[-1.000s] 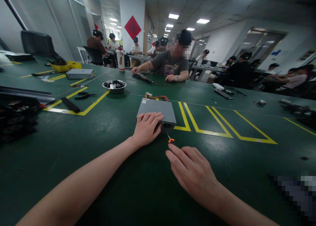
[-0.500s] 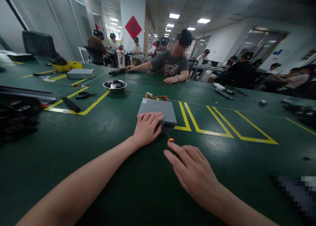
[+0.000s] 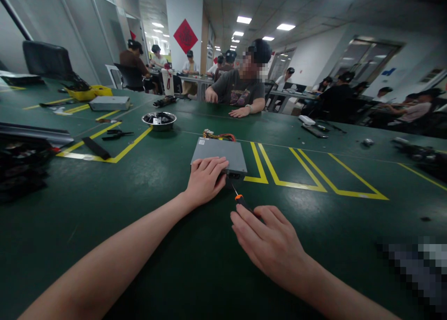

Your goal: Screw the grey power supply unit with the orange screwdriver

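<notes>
A grey computer power supply (image 3: 223, 153) lies flat on the green table, its bundle of coloured wires (image 3: 220, 135) at the far side. My left hand (image 3: 206, 178) rests on its near left part, fingers over the top and thumb at the front face beside the socket (image 3: 233, 175). In my right hand (image 3: 267, 236) is a screwdriver (image 3: 239, 200) with an orange and black handle, held between thumb and fingers. Its shaft points up and left to the near face of the power supply. Whether the tip sits in a screw I cannot tell.
Beyond the power supply stands a metal bowl (image 3: 159, 120) of dark parts. Another grey box (image 3: 109, 103) and a yellow container (image 3: 87, 92) are at the far left. Black parts (image 3: 21, 171) pile up at left. A person (image 3: 239, 89) sits across the table (image 3: 167, 264).
My right fingers have closed around the screwdriver handle, and more of the handle and shaft shows. The person opposite has drawn one hand back from the dark object. The view has shifted slightly.
</notes>
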Motion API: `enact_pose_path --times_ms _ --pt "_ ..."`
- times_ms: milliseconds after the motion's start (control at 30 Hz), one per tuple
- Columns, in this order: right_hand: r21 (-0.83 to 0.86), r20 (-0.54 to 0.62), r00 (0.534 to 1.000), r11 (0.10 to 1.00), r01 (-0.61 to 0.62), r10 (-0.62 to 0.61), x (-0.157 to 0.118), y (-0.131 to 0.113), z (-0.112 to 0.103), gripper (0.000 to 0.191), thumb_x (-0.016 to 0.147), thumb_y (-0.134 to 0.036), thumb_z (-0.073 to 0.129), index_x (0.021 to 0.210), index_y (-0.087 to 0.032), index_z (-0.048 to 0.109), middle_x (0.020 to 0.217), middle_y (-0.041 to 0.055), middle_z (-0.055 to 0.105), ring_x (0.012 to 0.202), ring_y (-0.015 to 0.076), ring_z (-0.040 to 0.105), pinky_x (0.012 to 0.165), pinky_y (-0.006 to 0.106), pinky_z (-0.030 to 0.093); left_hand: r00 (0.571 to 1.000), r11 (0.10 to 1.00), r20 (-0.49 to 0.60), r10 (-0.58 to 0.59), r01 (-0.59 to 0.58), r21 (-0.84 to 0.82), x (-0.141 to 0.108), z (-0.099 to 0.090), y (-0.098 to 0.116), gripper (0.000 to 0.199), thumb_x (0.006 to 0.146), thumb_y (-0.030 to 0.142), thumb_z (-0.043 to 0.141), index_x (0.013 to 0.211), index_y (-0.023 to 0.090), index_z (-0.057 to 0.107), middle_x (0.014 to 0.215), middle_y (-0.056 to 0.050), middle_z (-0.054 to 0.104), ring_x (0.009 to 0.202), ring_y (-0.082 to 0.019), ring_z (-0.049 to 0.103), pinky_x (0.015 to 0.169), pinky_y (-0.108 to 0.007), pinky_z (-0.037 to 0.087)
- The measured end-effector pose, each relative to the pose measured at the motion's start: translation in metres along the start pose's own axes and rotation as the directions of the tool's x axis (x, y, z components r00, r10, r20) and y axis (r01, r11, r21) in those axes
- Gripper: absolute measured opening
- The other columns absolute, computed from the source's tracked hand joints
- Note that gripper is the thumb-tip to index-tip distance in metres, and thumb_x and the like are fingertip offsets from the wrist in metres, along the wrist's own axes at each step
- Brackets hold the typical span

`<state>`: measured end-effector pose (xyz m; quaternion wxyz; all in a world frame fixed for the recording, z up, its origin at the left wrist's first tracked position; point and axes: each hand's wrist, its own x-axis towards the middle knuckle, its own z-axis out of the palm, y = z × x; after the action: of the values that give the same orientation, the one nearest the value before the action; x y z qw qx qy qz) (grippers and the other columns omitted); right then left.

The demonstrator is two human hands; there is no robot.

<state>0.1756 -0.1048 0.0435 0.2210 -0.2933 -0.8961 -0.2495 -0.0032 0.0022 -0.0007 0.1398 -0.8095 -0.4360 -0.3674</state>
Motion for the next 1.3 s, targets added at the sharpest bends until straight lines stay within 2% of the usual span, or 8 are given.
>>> enact_pose_path --times_ms 200,400,500,600,767,1000,1133,1300 --pt "0.036 -0.005 0.998 0.997 -0.065 0.066 -0.005 0.002 0.0 0.033 0.081 -0.008 0.046 0.114 -0.011 0.05 0.112 0.0171 0.055 0.092 0.0193 0.054 0.074 0.032 0.047 1.0 1.0 -0.006 -0.008 0.008 -0.011 0.0 0.001 0.0 0.029 0.086 0.026 0.046 0.115 0.023 0.05 0.122 -0.003 0.057 0.111 -0.021 0.048 0.09 -0.04 0.028" --pt "0.058 0.024 0.996 0.995 -0.087 0.085 -0.001 0.001 0.002 0.026 0.079 -0.006 0.046 0.103 -0.011 0.055 0.105 0.0157 0.056 0.097 0.0215 0.053 0.08 0.035 0.047 1.0 1.0 -0.004 -0.002 0.002 -0.012 0.0 0.002 0.0 0.029 0.086 0.027 0.046 0.115 0.023 0.05 0.123 -0.002 0.056 0.111 -0.021 0.048 0.089 -0.04 0.029" --pt "0.014 0.002 0.99 0.99 -0.139 0.139 0.001 0.002 0.001 0.023 0.082 -0.021 0.049 0.101 -0.009 0.056 0.1 0.0158 0.058 0.09 0.0215 0.056 0.073 0.034 0.047 1.0 1.0 -0.015 -0.006 0.006 -0.002 -0.001 0.002 0.0 0.03 0.086 0.027 0.046 0.115 0.023 0.049 0.122 -0.001 0.056 0.111 -0.02 0.048 0.091 -0.04 0.028" --pt "-0.024 0.027 0.983 0.983 -0.18 0.181 0.003 0.003 -0.001 0.027 0.085 -0.03 0.048 0.098 -0.009 0.057 0.078 0.0081 0.06 0.066 0.0145 0.054 0.058 0.027 0.041 1.0 1.0 -0.012 -0.01 0.01 -0.005 -0.001 0.002 0.0 0.029 0.087 0.027 0.045 0.115 0.023 0.05 0.122 -0.002 0.056 0.111 -0.02 0.048 0.09 -0.04 0.028" --pt "-0.091 0.137 0.984 0.99 -0.106 0.118 0.001 0.001 -0.002 0.019 0.076 -0.011 0.051 0.092 -0.016 0.059 0.073 0.0029 0.056 0.063 0.0138 0.048 0.058 0.027 0.033 1.0 1.0 -0.001 -0.002 0.002 -0.006 0.0 0.0 0.0 0.028 0.087 0.027 0.044 0.115 0.023 0.05 0.123 -0.002 0.056 0.112 -0.02 0.048 0.089 -0.039 0.029" --pt "-0.119 0.233 0.972 0.992 0.03 -0.001 0.0 -0.001 0.008 0.015 0.075 -0.008 0.05 0.082 -0.018 0.058 0.08 0.0038 0.055 0.072 0.0162 0.045 0.065 0.03 0.031 1.0 1.0 -0.016 -0.011 0.011 -0.003 0.0 0.0 0.001 0.028 0.086 0.026 0.046 0.113 0.023 0.051 0.121 -0.003 0.058 0.11 -0.021 0.049 0.089 -0.04 0.029" --pt "-0.059 0.267 0.963 0.998 -0.01 0.026 0.002 0.004 -0.005 0.013 0.075 -0.013 0.051 0.083 -0.019 0.059 0.079 0.0037 0.054 0.071 0.0162 0.043 0.065 0.03 0.03 1.0 1.0 -0.007 -0.013 0.013 -0.004 -0.001 0.0 0.001 0.028 0.087 0.027 0.045 0.114 0.024 0.051 0.122 -0.002 0.057 0.111 -0.021 0.048 0.09 -0.04 0.029" --pt "0.032 0.119 0.989 0.995 -0.093 0.088 -0.008 0.011 -0.025 0.012 0.076 -0.017 0.052 0.082 -0.018 0.061 0.076 0.0038 0.053 0.069 0.0151 0.04 0.063 0.027 0.03 1.0 1.0 0.006 -0.009 0.009 0.001 -0.001 -0.001 0.001 0.029 0.087 0.027 0.045 0.115 0.023 0.051 0.123 -0.002 0.056 0.113 -0.021 0.047 0.09 -0.04 0.029"
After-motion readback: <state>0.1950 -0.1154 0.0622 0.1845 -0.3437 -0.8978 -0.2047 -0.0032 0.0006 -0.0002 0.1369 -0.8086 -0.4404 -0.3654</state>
